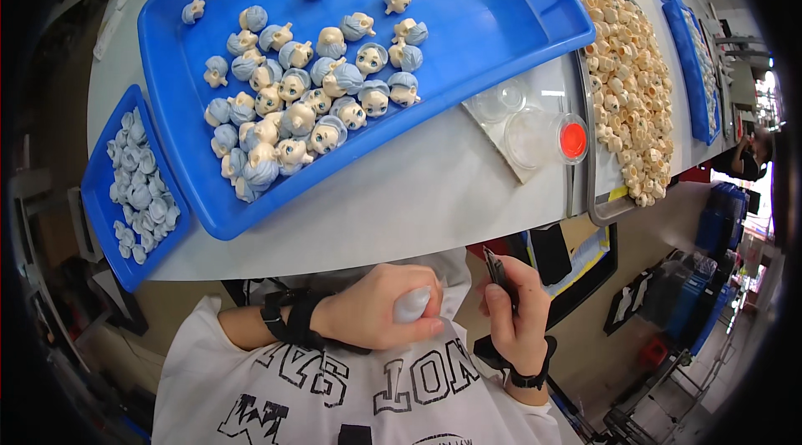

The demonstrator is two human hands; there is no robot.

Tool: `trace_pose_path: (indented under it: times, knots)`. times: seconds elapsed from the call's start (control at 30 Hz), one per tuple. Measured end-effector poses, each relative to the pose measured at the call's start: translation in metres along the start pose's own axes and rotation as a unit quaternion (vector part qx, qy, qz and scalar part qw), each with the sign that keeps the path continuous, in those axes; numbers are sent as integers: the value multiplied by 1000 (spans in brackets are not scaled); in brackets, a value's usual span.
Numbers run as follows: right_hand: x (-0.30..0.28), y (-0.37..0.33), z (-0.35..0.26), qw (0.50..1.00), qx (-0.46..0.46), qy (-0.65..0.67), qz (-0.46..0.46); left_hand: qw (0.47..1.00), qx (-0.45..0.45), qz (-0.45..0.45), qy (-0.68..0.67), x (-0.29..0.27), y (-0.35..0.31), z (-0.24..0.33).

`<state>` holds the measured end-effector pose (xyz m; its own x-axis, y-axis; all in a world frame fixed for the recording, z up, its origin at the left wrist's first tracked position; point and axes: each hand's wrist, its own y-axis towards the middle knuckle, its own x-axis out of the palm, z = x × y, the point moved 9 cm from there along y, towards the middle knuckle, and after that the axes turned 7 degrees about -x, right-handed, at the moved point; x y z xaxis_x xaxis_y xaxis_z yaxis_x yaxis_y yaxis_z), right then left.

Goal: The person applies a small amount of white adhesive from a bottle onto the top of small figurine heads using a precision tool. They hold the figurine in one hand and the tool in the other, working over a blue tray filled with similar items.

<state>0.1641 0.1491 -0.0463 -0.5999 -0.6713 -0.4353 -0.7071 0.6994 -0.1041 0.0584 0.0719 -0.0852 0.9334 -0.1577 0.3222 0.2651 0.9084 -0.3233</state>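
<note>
My left hand [376, 307] is closed around a small, smooth, pale blue-grey piece [411, 305], close in front of my shirt. It resembles the doll hair parts in the small bin, though my fingers hide most of it. Just to its right, my right hand [520, 307] grips a slim dark tool with a pointed metal tip [497, 271]. The tip points up and away from me; whether it is tweezers or a knife I cannot tell. The two hands are apart, below the table's near edge.
A large blue tray [468, 36] holds several doll heads [294, 84] with blue-grey hair. Left of it, a small blue bin [100, 186] contains hair parts [142, 186]. Clear round containers [528, 140], one with a red centre [573, 140], stand beside a metal tray [603, 209] of cream-coloured face parts [626, 69].
</note>
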Motion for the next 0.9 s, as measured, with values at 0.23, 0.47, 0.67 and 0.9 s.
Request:
trace_pose_path:
  times: [0.23,0.47,0.67,0.9]
  knots:
    - [2,-4,8,1000,4,0,1,996,-73,-43,19,2,9,-23]
    - [3,-4,5,998,-14,-25,-55,990,-109,-70,-60,5,15,-45]
    - [6,-4,3,997,-42,-29,-62,985,-110,-72,-112,5,20,-49]
    - [7,-6,3,998,-9,-8,-58,980,-143,-86,-107,5,20,-57]
